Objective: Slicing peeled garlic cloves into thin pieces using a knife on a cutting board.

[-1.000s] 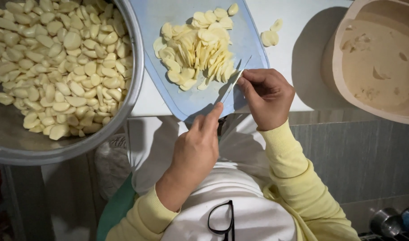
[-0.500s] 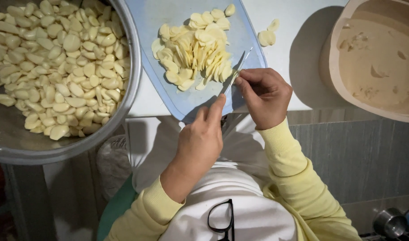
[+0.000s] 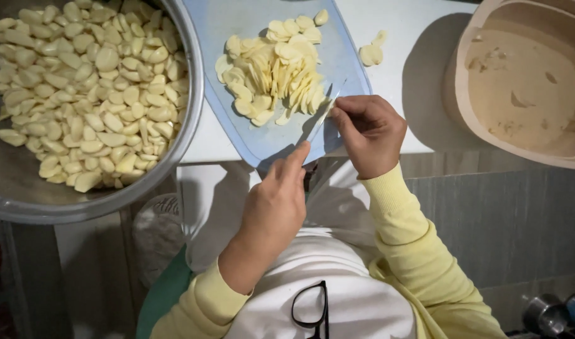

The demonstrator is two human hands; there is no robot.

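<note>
Two hands meet over a knife at the near edge of a blue cutting board.

Head view: the left hand (image 3: 271, 210), lower centre, grips the handle with fingers curled shut, forefinger stretched along the knife (image 3: 315, 122) — its blade runs diagonally toward the upper right. The right hand (image 3: 370, 133), nearer the tip, has its fingertips (image 3: 341, 113) pinched together at the blade; what they pinch is hidden. Garlic slices (image 3: 276, 69) lie just above the blade on the cutting board (image 3: 237, 25) — whole cloves (image 3: 86, 88) fill the metal bowl (image 3: 190, 119), upper left. A beige tub (image 3: 469, 69) sits upper right.
</note>
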